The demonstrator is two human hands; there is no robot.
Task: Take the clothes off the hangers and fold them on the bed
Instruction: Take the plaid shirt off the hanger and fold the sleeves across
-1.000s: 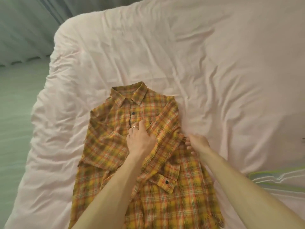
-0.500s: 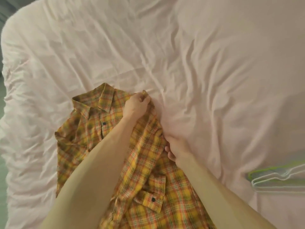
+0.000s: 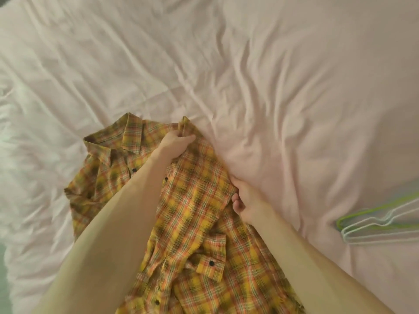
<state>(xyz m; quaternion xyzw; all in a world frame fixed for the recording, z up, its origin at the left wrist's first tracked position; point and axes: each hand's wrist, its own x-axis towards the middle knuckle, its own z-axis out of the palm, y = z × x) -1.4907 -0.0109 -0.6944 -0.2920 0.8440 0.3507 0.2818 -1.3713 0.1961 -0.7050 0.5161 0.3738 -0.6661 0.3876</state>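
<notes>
Yellow-orange plaid button-up shirt (image 3: 199, 200) lies on pink wrinkled bed sheet (image 3: 294, 87), well left of green-white wire hangers (image 3: 381, 223). Left hand (image 3: 178, 143) pinches shoulder; right hand (image 3: 248, 201) grips side edge, nearer hangers. Advice: keep edge taut, fold straight.

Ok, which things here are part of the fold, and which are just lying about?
In use: plaid shirt, spread on the bed; left hand gripping its shoulder; right hand holding its side edge.
Lying about: empty hangers, on the bed to the right, apart from the shirt.
</notes>
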